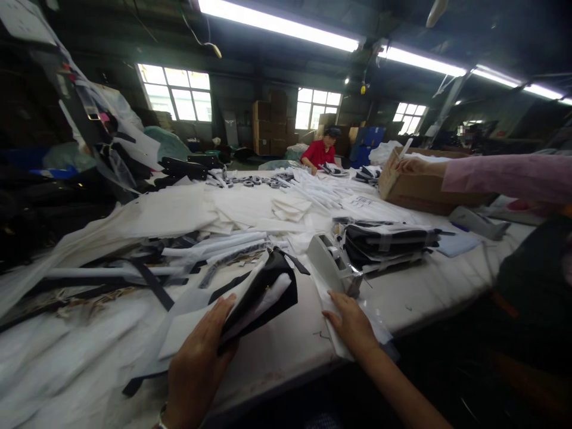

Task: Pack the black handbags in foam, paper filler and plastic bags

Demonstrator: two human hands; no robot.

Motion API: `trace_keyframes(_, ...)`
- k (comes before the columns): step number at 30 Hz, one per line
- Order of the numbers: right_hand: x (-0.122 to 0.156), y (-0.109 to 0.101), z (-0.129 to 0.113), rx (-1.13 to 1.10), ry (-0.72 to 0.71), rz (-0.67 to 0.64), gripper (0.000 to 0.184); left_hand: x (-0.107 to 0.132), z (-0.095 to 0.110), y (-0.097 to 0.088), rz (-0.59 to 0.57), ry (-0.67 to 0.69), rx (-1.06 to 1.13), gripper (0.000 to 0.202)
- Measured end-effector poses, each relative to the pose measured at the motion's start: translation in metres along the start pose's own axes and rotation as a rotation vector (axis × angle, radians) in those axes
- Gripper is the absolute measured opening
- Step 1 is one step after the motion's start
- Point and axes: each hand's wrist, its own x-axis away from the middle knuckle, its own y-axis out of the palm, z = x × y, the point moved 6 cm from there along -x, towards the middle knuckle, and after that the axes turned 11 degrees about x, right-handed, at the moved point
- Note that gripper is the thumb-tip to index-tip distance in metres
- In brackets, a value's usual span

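Note:
My left hand is closed around the near side of a black bag with white sheet material against it, tilted up off the table. A white roll-like piece lies along the bag's open side. My right hand is at the front of a grey tape dispenser, its thumb and fingers bent in against a white strip or sheet. What those fingers pinch, if anything, I cannot make out. Right behind the dispenser lies a stack of black bags with clear wrapping.
White sheets, black straps and clear plastic cover the table's left side. A cardboard box stands at the right, with a co-worker's pink-sleeved arm reaching to it. Another person in red works across the table.

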Motion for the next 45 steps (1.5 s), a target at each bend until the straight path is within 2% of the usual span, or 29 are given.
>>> trace_keyframes(5, -0.007, 0.001, 0.019, 0.042, -0.011, -0.029, 0.014, 0.001, -0.001, 0.000, 0.015, -0.025, 0.018, 0.067)
trace_keyframes(10, -0.012, -0.015, 0.007, 0.139, -0.042, -0.006, 0.021, 0.001, -0.002, 0.001, 0.005, -0.030, 0.028, 0.070)
trace_keyframes(15, -0.010, -0.028, -0.026, 0.235, -0.124, 0.061, 0.019, 0.001, -0.005, 0.001, -0.009, -0.062, 0.033, 0.070)
trace_keyframes(20, 0.001, -0.021, -0.069, 0.235, -0.226, 0.086, 0.013, 0.002, -0.004, 0.000, -0.006, -0.070, 0.031, 0.072)
trace_keyframes(24, 0.024, -0.008, -0.101, 0.191, -0.311, 0.059, 0.012, 0.000, -0.004, 0.000, -0.015, -0.090, 0.022, 0.071)
trace_keyframes(29, 0.069, 0.007, -0.134, 0.108, -0.444, -0.005, 0.014, -0.003, -0.004, 0.001, -0.017, -0.075, 0.034, 0.073)
trace_keyframes(32, 0.081, 0.007, -0.144, -0.037, -0.522, -0.095, 0.017, -0.003, -0.005, 0.001, -0.013, -0.081, 0.035, 0.073)
trace_keyframes(35, 0.062, 0.004, -0.130, -0.181, -0.341, -0.143, 0.016, -0.002, -0.005, 0.001, -0.017, -0.083, 0.033, 0.073)
trace_keyframes(37, 0.041, 0.008, -0.119, -0.181, -0.231, -0.118, 0.027, -0.002, -0.004, 0.000, -0.014, -0.065, 0.032, 0.072)
trace_keyframes(38, 0.031, 0.013, -0.117, -0.157, -0.221, -0.110, 0.036, -0.002, -0.004, 0.000, -0.013, -0.055, 0.031, 0.071)
trace_keyframes(40, 0.012, 0.030, -0.117, -0.116, -0.266, -0.127, 0.055, -0.002, -0.003, 0.001, -0.012, -0.035, 0.026, 0.070)
trace_keyframes(42, -0.005, 0.048, -0.121, -0.126, -0.359, -0.160, 0.062, -0.001, -0.002, 0.003, -0.016, -0.017, 0.020, 0.068)
trace_keyframes(45, -0.030, 0.058, -0.124, -0.190, -0.481, -0.167, 0.049, 0.001, -0.001, 0.004, -0.016, 0.019, 0.010, 0.065)
